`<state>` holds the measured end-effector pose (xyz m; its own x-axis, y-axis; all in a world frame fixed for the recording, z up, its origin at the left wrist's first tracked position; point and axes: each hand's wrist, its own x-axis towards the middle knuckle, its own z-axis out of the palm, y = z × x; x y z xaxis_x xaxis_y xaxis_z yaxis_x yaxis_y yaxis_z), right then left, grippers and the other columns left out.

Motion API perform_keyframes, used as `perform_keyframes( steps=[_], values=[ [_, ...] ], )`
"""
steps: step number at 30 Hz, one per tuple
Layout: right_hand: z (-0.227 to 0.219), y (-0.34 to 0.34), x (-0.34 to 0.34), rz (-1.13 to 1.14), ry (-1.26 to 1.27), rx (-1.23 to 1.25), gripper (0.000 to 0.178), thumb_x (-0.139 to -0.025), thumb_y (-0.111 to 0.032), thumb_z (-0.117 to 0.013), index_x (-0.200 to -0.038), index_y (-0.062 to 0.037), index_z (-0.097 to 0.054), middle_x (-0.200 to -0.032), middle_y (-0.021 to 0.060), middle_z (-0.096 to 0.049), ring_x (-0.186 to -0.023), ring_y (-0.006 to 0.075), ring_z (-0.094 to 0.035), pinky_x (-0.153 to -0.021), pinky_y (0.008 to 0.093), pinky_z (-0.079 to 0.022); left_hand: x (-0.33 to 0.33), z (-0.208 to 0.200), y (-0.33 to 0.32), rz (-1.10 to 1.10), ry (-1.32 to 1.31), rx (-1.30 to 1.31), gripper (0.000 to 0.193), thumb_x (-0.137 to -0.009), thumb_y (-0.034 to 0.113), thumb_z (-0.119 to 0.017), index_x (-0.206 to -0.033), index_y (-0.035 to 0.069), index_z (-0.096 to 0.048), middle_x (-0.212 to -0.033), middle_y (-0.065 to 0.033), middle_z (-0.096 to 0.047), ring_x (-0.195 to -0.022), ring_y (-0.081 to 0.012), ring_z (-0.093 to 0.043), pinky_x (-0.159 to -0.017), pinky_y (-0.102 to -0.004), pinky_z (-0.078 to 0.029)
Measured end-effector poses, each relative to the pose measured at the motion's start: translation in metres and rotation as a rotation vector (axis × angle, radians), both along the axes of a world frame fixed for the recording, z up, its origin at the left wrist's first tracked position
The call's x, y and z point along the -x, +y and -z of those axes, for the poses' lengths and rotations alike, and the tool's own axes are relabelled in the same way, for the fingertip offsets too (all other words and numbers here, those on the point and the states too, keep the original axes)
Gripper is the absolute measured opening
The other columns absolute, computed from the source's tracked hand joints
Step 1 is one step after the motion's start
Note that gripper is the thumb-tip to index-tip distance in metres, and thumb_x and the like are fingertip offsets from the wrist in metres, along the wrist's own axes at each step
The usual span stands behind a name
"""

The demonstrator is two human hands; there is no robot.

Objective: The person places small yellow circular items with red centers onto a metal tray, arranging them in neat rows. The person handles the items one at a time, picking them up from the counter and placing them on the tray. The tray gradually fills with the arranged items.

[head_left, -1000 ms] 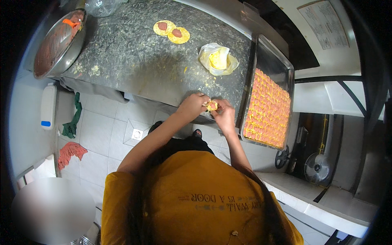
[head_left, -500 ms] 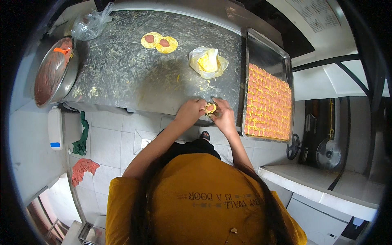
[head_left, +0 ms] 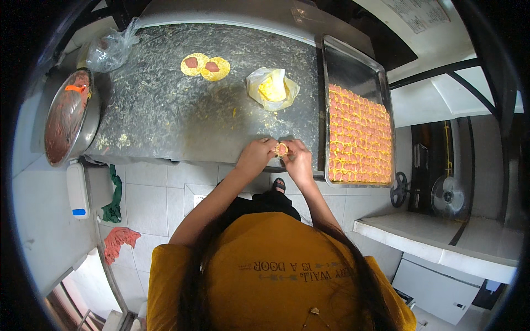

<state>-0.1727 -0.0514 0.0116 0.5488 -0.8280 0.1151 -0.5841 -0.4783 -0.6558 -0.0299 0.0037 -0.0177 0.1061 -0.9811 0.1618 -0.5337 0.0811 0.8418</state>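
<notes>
Over the near edge of the dark countertop (head_left: 160, 121), my left hand (head_left: 258, 157) and my right hand (head_left: 297, 161) pinch one small open-topped dumpling (head_left: 281, 149) between their fingertips. Its yellow wrapper rings a pink meat filling. Farther off lie two round yellow wrappers, a left wrapper (head_left: 187, 70) and a right wrapper (head_left: 223, 73) overlapping it, each with a dab of meat on it. Just beyond my hands sits an opened plastic bag (head_left: 255, 88) with a stack of yellow wrappers (head_left: 272, 89) inside.
At right, a metal tray (head_left: 345, 60) holds packed rows of dumplings (head_left: 359, 138). A metal bowl (head_left: 93, 118) of meat paste with an orange-handled tool (head_left: 76, 88) stands at the left end, near a clear plastic bag (head_left: 113, 52). Green (head_left: 113, 198) and red cloths (head_left: 118, 243) are low at left.
The dumpling's wrapper looks rounder and more gathered around the filling. Both hands stay on it. The whole view has shifted slightly.
</notes>
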Motion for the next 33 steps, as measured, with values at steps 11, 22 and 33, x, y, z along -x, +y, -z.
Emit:
perform_keyframes(
  steps=[11, 22, 33],
  values=[
    [0.009, -0.007, 0.003, -0.019, -0.024, -0.008, 0.034, -0.061, 0.005, -0.064, -0.094, -0.0027, -0.061, -0.085, 0.0148, -0.057, -0.074, 0.0322, -0.059, -0.064, 0.0374, -0.048, -0.002, 0.0, -0.007, 0.049, 0.028, 0.027, 0.021, -0.073, 0.01, -0.062, -0.088, 0.003, -0.049, -0.084, -0.0162, -0.057, -0.079, -0.0357, -0.055, -0.066, -0.041, -0.044],
    [-0.025, 0.004, -0.007, -0.173, 0.15, 0.214, 0.047, -0.067, 0.001, -0.059, -0.113, -0.0094, -0.052, -0.109, 0.015, -0.051, -0.099, 0.0341, -0.051, -0.08, 0.039, -0.046, -0.019, -0.006, 0.004, -0.022, 0.11, 0.058, 0.017, -0.073, 0.012, -0.064, -0.082, 0.001, -0.055, -0.077, -0.0148, -0.057, -0.071, -0.033, -0.056, -0.062, -0.0398, -0.044],
    [-0.011, -0.004, 0.01, -0.435, 0.34, 0.165, 0.033, -0.076, -0.007, -0.045, -0.106, -0.0078, -0.058, -0.118, 0.0122, -0.049, -0.113, 0.0293, -0.044, -0.093, 0.0352, -0.041, -0.228, 0.006, -0.048, -0.947, -0.406, -0.078, 0.021, -0.073, 0.014, -0.064, -0.089, 0.002, -0.062, -0.087, -0.0183, -0.061, -0.084, -0.034, -0.058, -0.073, -0.0416, -0.046]
  ],
)
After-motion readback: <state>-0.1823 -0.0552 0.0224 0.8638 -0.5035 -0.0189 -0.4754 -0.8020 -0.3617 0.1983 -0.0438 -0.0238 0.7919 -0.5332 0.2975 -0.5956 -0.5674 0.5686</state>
